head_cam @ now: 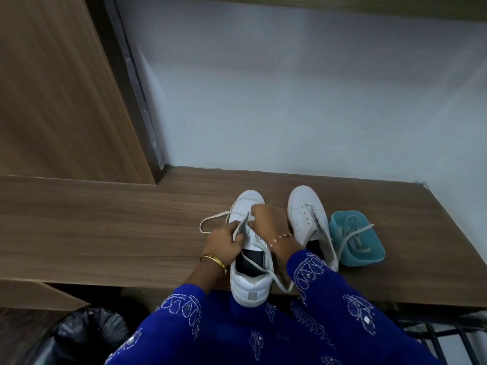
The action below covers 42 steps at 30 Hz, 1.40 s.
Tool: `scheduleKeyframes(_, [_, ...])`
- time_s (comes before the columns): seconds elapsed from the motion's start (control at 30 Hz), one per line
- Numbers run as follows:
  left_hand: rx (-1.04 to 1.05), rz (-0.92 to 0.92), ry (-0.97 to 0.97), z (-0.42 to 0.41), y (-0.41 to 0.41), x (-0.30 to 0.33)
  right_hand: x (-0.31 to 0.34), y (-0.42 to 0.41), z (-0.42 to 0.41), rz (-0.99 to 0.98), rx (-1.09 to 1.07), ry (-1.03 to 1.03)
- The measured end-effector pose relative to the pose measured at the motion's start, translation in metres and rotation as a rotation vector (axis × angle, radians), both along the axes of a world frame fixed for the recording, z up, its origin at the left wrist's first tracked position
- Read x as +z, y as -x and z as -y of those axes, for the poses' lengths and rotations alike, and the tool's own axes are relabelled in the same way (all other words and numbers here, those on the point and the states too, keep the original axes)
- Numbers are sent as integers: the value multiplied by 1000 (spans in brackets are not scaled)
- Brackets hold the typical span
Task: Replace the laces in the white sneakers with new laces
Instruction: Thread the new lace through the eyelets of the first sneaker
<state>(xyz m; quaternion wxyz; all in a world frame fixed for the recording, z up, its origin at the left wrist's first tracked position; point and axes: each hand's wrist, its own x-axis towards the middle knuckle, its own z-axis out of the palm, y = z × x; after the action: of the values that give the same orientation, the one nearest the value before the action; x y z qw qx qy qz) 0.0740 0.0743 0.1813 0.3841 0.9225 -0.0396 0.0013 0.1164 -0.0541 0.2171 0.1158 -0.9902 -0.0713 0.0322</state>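
2 white sneakers stand on a wooden tabletop (pixel 105 227), toes pointing away from the person. The near sneaker (pixel 249 262) is the landmark here: its heel hangs just over the tabletop's front edge, and both hands work over its tongue.

The left hand (pixel 224 245) sits at the left side of that sneaker with its fingers curled, pinching a flat strip of lace (pixel 238 229) that runs up toward the toe. The right hand (pixel 266 219) is bent over the front of the same sneaker, fingertips curled down at the eyelets; it seems to pinch the lace there, though the fingertips are too small to tell for certain. A loop of the lace arcs out to the left of the sneaker and lies on the tabletop, and another length trails past the heel on the right, ending near the front edge.

The second sneaker (pixel 307 219) stands just to the right of the first, touching neither hand, with its eyelets bare near the toe. Right of it, a small teal tub (pixel 369 255) holds a tangle of pale laces (pixel 353 234), 1 strand draping over its rim.

Each wrist carries a bangle, and blue embroidered sleeves cover the forearms. A black bin bag (pixel 87 330) shows below the tabletop, left of the sneaker.
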Motion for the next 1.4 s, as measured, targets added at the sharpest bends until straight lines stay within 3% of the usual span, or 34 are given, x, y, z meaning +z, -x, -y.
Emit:
scheduleKeyframes(0.1, [-7,8,-12,2,-1,-3,-3,-1,-5,-22,10,52])
scheduleKeyframes(0.17, [-4,16,-35,4,-1,-5,-3,-5,-2,-53,-26,-114])
scheduleKeyframes(0.37, [12,-11,-92,6,-4,-8,68,-2,15,-258,-76,-1063])
scheduleKeyframes(0.5, [6,-12,-126,6,-3,-6,115,-2,20,-331,-68,-1852])
scheduleKeyframes(0.53, [1,-9,-131,6,-2,-4,121,-3,23,-337,-63,-1945])
scheduleKeyframes(0.6, [-14,4,-138,6,-1,-3,124,-5,24,-307,-114,-1842])
scheduleKeyframes(0.73, [-20,9,-141,5,0,-2,83,-9,27,-204,-233,-747])
scheduleKeyframes(0.8, [-20,15,-140,5,0,-2,51,-10,27,-240,-176,-490])
scheduleKeyframes(0.9, [-25,5,-128,5,0,-1,18,0,20,-252,-130,-309])
scheduleKeyframes(1.07, [-21,-5,-107,5,1,-1,8,7,4,-8,-6,7])
scheduleKeyframes(1.2, [-19,-11,-94,6,1,3,8,3,-7,12,43,152])
scheduleKeyframes(1.3, [-15,-14,-100,7,2,2,1,2,-5,-5,24,59])
scheduleKeyframes(1.4, [-12,-2,-128,8,0,1,0,1,6,-52,-27,-297])
